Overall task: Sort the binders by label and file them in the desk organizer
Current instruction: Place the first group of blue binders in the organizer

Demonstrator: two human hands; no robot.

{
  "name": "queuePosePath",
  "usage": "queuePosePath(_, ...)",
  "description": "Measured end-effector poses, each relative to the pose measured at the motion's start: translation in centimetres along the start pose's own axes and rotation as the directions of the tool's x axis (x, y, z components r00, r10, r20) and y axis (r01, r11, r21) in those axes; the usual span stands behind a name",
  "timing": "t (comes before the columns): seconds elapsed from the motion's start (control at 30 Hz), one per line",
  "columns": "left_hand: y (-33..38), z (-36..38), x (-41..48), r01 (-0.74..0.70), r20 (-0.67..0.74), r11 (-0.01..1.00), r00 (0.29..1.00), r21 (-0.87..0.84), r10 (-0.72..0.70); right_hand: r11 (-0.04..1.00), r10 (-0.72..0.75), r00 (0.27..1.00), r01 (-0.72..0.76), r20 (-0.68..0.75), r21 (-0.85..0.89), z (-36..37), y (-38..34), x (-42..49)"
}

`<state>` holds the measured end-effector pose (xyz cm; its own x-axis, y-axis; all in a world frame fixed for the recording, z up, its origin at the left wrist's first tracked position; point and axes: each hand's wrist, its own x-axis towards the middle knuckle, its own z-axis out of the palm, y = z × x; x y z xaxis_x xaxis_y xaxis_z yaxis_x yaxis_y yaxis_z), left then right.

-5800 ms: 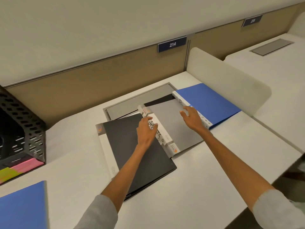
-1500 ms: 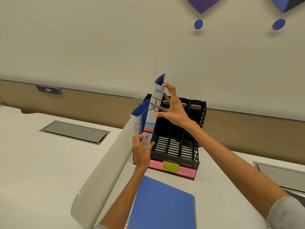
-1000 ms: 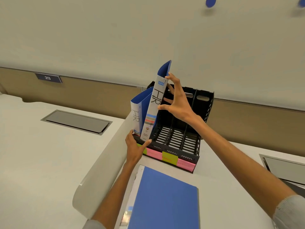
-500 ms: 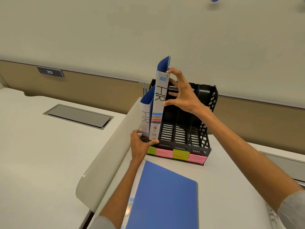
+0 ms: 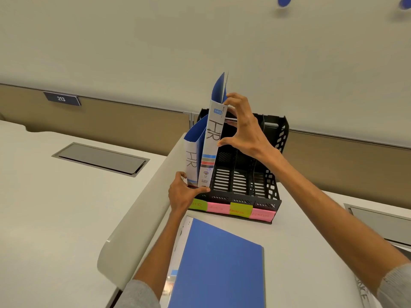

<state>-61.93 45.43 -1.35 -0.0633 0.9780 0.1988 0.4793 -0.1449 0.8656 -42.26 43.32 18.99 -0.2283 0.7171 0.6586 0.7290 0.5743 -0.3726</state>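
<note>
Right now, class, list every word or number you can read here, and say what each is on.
"213": wall plaque.
"SRS": tag on the tall binder.
"HR": spine of the tall binder.
"HR": spine of the short binder.
"HR", faint: green sticky note.
Too blurred: other sticky notes, small print.

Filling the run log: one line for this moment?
step: filing taller HR binder | left hand: grips base | right hand: pinches top | organizer: left end
</note>
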Motion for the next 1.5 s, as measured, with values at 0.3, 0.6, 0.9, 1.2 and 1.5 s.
queuePosePath(0.3,0.2,-0.4,0.4,-0.024,0.001,0.994,1.000,0.105,0.024,0.996,0.004,1.000,-0.005,-0.010,-0.089,0.3,-0.2,0.3)
queuePosePath(0.6,0.0,-1.0,0.4,-0.104,0.033,0.982,0.994,0.158,0.100,0.986,-0.005,1.000,0.002,-0.016,-0.169,0.2,-0.7,0.4)
queuePosePath(0.9,-0.4,-0.7,0.1,-0.097,0.007,0.979,0.995,0.182,0.097,0.982,-0.036,0.999,0.034,-0.009,-0.183,0.3,-0.3,-0.3)
queuePosePath(1.2,-0.7,-0.6,-0.1,-0.080,0.060,0.984,0.996,0.157,0.072,0.981,-0.039,0.999,0.042,0.021,-0.190,1.6,0.0,-0.6)
queuePosePath(1.5,0.5,1.1,-0.3,0.019,-0.041,0.991,0.999,0.132,-0.014,0.997,0.076,0.993,-0.074,0.093,-0.026,1.0,-0.4,0.8)
